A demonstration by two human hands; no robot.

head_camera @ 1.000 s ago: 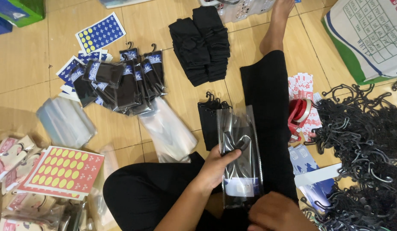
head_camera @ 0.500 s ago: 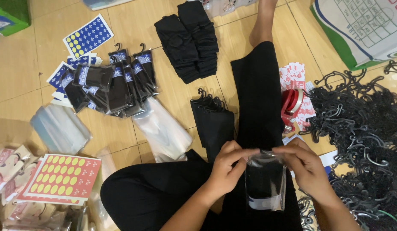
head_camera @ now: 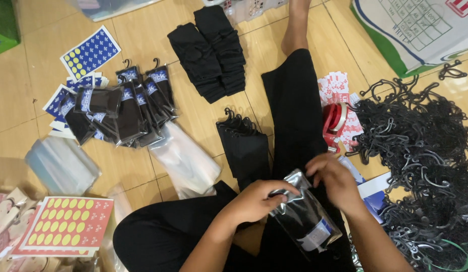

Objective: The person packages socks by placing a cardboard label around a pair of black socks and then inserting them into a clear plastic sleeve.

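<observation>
On my lap lies a clear plastic bag with black socks inside (head_camera: 305, 217). My left hand (head_camera: 259, 200) pinches the bag's folded top edge from the left. My right hand (head_camera: 332, 181) holds the same top edge from the right. Both hands rest over my black trouser leg (head_camera: 294, 106). Just left of that leg sits a stack of black socks on hangers (head_camera: 242, 146), without bags.
Bagged socks (head_camera: 120, 106) fan out at the left, beside empty clear bags (head_camera: 186, 158). Folded black socks (head_camera: 211, 50) lie farther off. A heap of black plastic hooks (head_camera: 420, 156) and a red tape dispenser (head_camera: 334, 121) are at the right. Sticker sheets (head_camera: 67, 224) lie lower left.
The bag was held upright a second ago; now it lies tilted on my lap. My right hand came up to the bag's top, and both hands have folded it over.
</observation>
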